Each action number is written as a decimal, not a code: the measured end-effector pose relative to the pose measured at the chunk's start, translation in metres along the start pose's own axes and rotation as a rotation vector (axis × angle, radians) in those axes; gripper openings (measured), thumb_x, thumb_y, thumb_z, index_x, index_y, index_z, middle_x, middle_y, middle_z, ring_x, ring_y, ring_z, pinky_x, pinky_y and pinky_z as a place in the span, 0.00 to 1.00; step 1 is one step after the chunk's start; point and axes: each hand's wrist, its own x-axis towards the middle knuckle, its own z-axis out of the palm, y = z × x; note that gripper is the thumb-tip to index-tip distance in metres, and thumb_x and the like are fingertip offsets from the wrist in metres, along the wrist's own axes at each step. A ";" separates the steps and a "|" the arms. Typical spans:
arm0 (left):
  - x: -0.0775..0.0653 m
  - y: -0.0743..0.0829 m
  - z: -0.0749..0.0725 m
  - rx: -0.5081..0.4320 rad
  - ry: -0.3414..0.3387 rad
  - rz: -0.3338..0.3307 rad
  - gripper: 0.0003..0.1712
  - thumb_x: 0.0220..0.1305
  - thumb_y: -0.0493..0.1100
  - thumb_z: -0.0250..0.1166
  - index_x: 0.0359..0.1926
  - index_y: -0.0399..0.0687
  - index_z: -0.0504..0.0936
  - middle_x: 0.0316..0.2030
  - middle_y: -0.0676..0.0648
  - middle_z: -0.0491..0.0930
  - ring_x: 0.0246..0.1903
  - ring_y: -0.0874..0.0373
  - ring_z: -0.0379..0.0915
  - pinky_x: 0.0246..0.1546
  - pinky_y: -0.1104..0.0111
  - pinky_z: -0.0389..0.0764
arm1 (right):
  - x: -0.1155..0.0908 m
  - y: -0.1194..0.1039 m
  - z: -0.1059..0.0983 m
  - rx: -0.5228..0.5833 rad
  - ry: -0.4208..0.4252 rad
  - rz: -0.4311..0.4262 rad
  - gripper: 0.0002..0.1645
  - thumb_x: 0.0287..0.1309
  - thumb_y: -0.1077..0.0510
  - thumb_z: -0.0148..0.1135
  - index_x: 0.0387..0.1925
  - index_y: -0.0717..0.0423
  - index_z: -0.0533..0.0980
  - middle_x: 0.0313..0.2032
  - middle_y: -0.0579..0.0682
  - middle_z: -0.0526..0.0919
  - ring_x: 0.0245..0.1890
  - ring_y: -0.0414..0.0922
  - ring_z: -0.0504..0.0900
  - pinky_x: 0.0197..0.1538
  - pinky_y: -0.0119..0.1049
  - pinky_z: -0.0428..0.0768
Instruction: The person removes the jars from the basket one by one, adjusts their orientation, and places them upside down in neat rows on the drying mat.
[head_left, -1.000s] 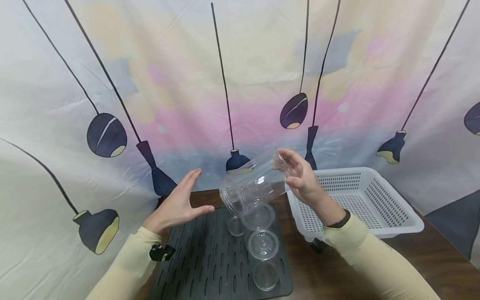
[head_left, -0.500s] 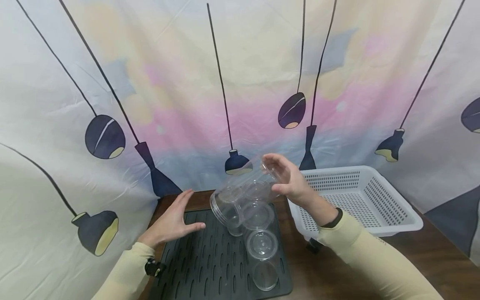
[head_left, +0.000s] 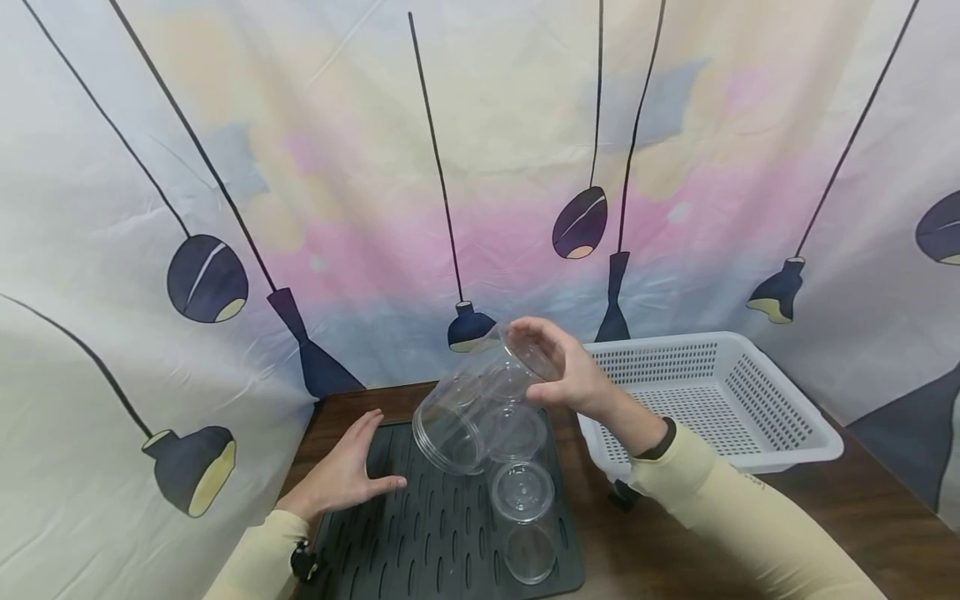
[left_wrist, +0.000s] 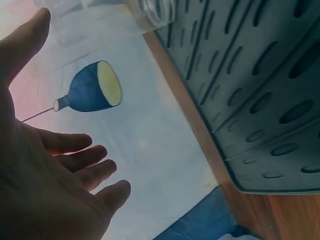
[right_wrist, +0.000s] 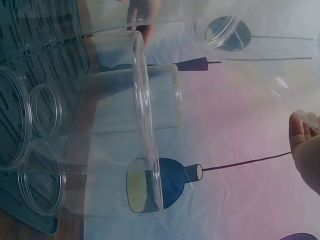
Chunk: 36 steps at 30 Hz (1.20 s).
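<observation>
My right hand grips the upper end of a large clear plastic container, fingers and thumb spread across it. Tilted, the container points its ringed end down and left over the dark ribbed mat. Its lower end overlaps the far-right part of the mat in the head view. My left hand is held with fingers straight and thumb apart, left of the container and holding nothing; the left wrist view shows its bare palm. Several clear cylindrical containers stand along the mat's right side, partly seen through the held one.
A white perforated basket sits on the wooden table right of the mat, close by the right forearm. A small black object lies under the basket's near left corner. A printed curtain hangs right behind the table.
My right hand has carried the container down and left, tipping it steeper toward the mat. The left hand has moved down and slightly left, still spread.
</observation>
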 end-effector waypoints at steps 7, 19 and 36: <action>-0.004 -0.010 0.010 0.013 -0.016 -0.022 0.70 0.46 0.77 0.66 0.74 0.35 0.50 0.73 0.31 0.48 0.71 0.33 0.48 0.61 0.39 0.65 | 0.002 0.001 0.005 -0.055 -0.020 0.002 0.62 0.40 0.35 0.77 0.66 0.69 0.61 0.63 0.66 0.66 0.64 0.43 0.68 0.67 0.27 0.65; -0.013 -0.017 0.028 0.004 -0.073 -0.039 0.66 0.48 0.68 0.72 0.75 0.36 0.51 0.73 0.32 0.50 0.71 0.34 0.50 0.60 0.41 0.68 | 0.004 0.003 0.010 -0.117 -0.043 0.004 0.61 0.40 0.35 0.76 0.66 0.67 0.62 0.61 0.64 0.68 0.62 0.51 0.69 0.64 0.28 0.67; -0.026 -0.028 0.054 0.008 -0.160 -0.052 0.67 0.43 0.71 0.73 0.72 0.31 0.57 0.73 0.33 0.52 0.72 0.35 0.48 0.64 0.42 0.64 | 0.005 0.009 0.018 -0.179 -0.087 -0.030 0.63 0.40 0.28 0.73 0.65 0.65 0.63 0.59 0.62 0.71 0.58 0.55 0.71 0.60 0.32 0.72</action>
